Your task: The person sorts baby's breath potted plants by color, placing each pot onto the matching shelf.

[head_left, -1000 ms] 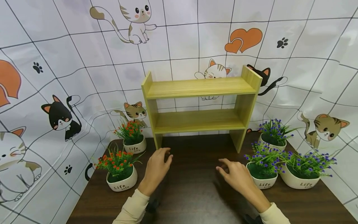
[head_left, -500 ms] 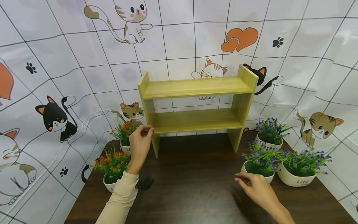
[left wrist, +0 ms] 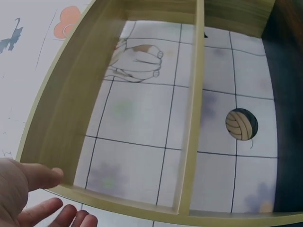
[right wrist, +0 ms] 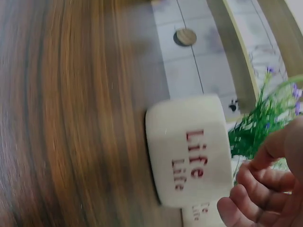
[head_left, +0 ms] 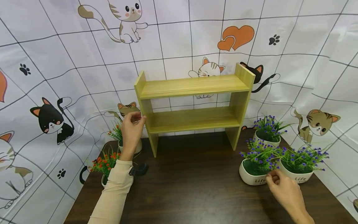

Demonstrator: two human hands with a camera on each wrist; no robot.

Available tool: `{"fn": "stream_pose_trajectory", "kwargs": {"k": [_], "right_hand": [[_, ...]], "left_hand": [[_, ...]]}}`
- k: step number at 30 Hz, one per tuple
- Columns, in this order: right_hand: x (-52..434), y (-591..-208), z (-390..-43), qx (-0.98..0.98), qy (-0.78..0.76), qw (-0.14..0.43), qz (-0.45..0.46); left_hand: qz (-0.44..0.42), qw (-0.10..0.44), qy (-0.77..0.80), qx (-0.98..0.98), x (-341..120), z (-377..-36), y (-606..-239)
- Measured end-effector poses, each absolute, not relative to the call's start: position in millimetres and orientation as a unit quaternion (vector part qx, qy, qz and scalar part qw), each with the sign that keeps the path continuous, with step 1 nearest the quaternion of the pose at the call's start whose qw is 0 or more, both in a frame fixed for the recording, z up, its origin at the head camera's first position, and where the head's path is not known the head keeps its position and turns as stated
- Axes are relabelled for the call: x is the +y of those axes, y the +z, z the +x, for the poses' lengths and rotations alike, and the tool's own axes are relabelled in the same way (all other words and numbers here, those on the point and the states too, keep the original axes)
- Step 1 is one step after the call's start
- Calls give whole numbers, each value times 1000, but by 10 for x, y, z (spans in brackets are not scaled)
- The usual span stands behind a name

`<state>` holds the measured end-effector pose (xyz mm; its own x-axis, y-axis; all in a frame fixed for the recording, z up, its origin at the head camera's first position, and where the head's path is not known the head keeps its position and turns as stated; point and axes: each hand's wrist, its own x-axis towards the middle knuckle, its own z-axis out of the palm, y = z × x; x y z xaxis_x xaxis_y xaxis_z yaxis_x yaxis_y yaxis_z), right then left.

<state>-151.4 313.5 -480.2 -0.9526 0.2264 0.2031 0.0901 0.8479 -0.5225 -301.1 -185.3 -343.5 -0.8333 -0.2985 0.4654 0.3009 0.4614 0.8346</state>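
A two-tier wooden shelf (head_left: 193, 87) stands at the back of the dark table. Beside its left side panel my left hand (head_left: 131, 129) is raised, with thumb and fingers apart. In the left wrist view that hand (left wrist: 35, 194) lies by the panel's edge and holds nothing; whether it touches the wood I cannot tell. My right hand (head_left: 286, 189), fingers loosely bent, is close to the front purple-flowered pot (head_left: 253, 175). The right wrist view has the white "Life" pot (right wrist: 189, 151) just beside my fingertips (right wrist: 236, 194), with no grip on it visible.
Two more purple-flowered pots (head_left: 268, 143) (head_left: 303, 177) stand at the right. On the left, orange-flowered plants (head_left: 104, 165) are partly hidden by my left arm. A cat-patterned wall (head_left: 179, 40) rises behind the dark table (head_left: 195, 186).
My left hand has risen from the tabletop to the shelf's left side. My right hand has moved right, to the purple-flowered pots. The view has shifted slightly; the shelf and pots stay in place.
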Motion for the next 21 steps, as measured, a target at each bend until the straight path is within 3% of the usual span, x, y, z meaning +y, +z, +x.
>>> {"fn": "stream_pose_trajectory", "kwargs": {"k": [3, 9, 17, 21], "right_hand": [[3214, -4852, -1553, -944, 282, 133, -106], [3373, -4996, -1725, -938, 338, 38, -73], [3513, -5137, -1891, -876, 466, -113, -47], [3525, -5182, -1917, -876, 465, -121, -48]], "left_hand": [[-9, 270, -533, -801, -1870, -3068, -3408], [-28, 251, -554, -793, -1849, -3167, -3405], [-12, 291, -544, -787, -1822, -3263, -3465], [0, 316, -535, -783, -1802, -3265, -3481]]}}
